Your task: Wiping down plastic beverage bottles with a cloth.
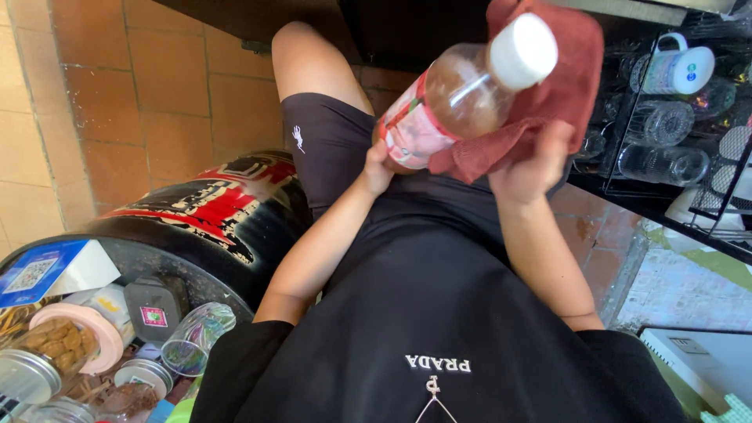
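From the head camera, looking down the person's own body, a clear plastic bottle with a white screw cap and a red-and-white label (454,98) is held up in front of the lap, tilted so that the cap points up and to the right. It holds a brownish liquid. The left hand (377,168) grips the bottle's lower end from beneath, its fingers curled against the base; only part of that hand shows behind the bottle. The right hand (533,164) is wrapped in a dark red cloth (560,78), fingers closed on the fabric, and presses the cloth against the bottle's side and shoulder, just below the cap. The cloth drapes behind and under the bottle's upper half.

The person wears a black top and black shorts, with one bare knee raised above the bottle.

To the left, a round black drum with red and white markings (211,207) stands on a floor of orange-brown tiles (149,86). Its top carries a crowd of small things: a glass jar of brown biscuits (51,348), a clear drinking glass lying on its side (196,337) and a blue and white card (39,270).

To the right, a black wire rack (627,133) holds clear glasses and a white mug with a printed pattern (681,70), well apart from both hands.
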